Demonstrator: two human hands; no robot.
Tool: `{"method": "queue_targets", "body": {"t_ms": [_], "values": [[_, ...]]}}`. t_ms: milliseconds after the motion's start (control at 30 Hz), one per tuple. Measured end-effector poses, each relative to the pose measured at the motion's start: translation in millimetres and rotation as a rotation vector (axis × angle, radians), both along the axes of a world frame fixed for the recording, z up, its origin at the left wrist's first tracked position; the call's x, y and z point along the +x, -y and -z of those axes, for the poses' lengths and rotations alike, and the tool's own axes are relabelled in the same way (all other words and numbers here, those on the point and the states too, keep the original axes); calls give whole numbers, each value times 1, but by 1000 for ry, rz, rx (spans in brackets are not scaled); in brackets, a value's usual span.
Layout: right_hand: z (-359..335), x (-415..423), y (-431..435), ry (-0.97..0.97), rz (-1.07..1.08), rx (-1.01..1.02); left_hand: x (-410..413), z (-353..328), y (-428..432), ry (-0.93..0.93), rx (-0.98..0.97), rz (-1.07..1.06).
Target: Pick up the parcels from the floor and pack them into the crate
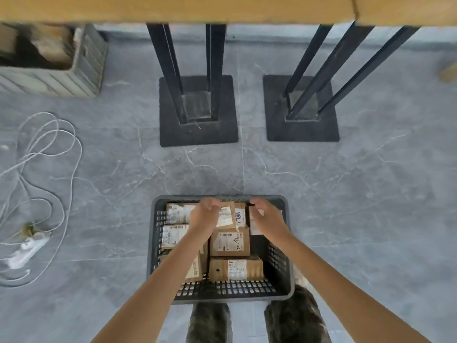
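Parcels [230,243]: brown cardboard, boxy, with white printed labels and some pen scrawl, packed flat and tight inside the crate [222,290]. They fill most of it, edges touching. The crate is dark grey plastic, rectangular with rounded corners and slotted lattice walls, and sits on the floor [346,181] right in front of the person's feet.

Left hand [204,215] hangs over the far row, fingers curled, over a labelled far-row parcel [228,216]. Blurred, so I cannot tell whether it grips it or only touches it. Right hand [265,215] is beside it at the far right end of the crate, fingers also curled, with a pale parcel [254,227] under it. I cannot tell if there is a grasp there either. Both forearms reach in from the bottom of the frame.

The floor is grey stone-look tile with thin white veins. Two black metal table legs stand beyond the crate on square flat base plates [197,134], under a light wooden tabletop [173,8]. A white cable [49,149] lies in loose loops at the left, running to a white power strip [27,248]. A pale ribbed bin [61,80] is at the upper left, blurred.
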State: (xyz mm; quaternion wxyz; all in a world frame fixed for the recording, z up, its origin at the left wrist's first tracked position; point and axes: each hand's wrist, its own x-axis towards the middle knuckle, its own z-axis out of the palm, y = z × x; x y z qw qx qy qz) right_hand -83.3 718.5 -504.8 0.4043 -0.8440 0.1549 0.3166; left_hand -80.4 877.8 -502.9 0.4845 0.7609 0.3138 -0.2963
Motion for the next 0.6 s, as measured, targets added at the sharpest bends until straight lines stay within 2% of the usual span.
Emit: {"method": "queue_targets", "body": {"t_ms": [133,400,500,600], "values": [[-154,21,17,229,-24,8,34,-169,6,274,65,239],[-460,63,62,736,11,100,76,-503,41,854,185,383],[-553,56,92,927,46,110,70,-581,69,1039,210,397],[-610,31,130,1071,58,98,61,-630,100,1204,176,425]]}}
